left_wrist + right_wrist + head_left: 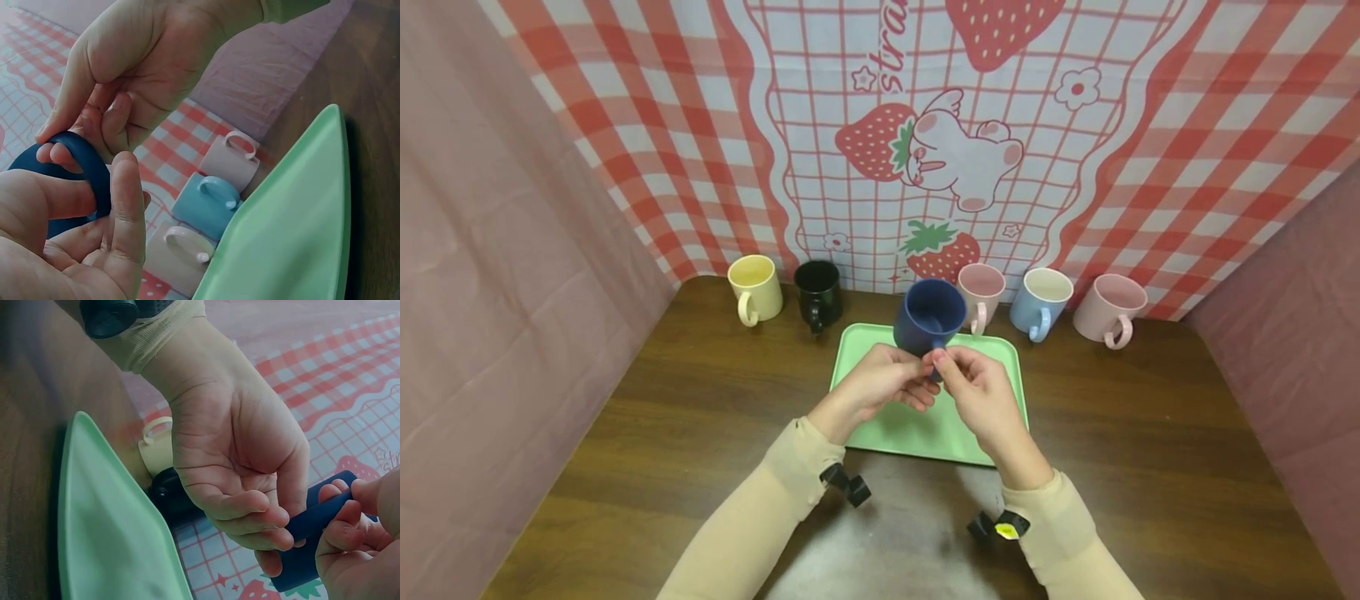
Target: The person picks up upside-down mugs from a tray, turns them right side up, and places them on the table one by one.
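Note:
A dark blue mug (917, 327) is held up over the green tray (891, 429), its mouth facing up toward the head camera. Both hands meet at its handle (95, 165), which points toward the person. My right hand (987, 396) pinches the handle between thumb and fingertips. From the other side, my left hand (880, 379) grips at the handle as well, its thumb and fingers set around the loop in the left wrist view. Most of the handle is hidden by fingers in the head view.
Along the back stand a yellow mug (762, 287), a black mug (820, 293), a pink mug (983, 287), a light blue mug (1037, 308) and another pink mug (1101, 310). Behind them hangs a checked strawberry cloth (685, 108). Pink curtains (497, 292) flank the wooden table (700, 400).

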`<action>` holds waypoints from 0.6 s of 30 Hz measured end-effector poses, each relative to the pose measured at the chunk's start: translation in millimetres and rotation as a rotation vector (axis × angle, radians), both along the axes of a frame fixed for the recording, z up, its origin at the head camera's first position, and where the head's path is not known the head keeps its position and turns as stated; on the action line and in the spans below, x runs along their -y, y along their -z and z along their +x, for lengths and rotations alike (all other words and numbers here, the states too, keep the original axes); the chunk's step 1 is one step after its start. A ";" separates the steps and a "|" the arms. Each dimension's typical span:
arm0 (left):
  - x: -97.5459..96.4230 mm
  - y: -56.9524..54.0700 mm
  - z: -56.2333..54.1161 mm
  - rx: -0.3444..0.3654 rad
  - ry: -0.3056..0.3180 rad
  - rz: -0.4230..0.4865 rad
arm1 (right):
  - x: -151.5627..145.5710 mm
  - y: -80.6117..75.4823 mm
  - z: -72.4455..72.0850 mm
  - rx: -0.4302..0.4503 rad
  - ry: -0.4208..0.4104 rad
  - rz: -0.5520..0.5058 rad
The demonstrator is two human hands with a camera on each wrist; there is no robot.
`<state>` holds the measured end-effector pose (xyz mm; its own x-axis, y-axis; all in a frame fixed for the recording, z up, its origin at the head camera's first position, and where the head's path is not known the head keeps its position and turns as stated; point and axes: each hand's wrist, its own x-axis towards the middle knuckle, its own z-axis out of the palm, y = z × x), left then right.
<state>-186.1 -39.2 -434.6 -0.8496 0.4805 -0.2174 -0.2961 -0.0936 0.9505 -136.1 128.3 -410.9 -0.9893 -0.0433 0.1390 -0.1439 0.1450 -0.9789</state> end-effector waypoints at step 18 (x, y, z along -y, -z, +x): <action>20.0 -5.9 -1.8 -0.208 0.079 -0.247 | -7.5 -6.0 -17.6 -0.010 -0.042 0.121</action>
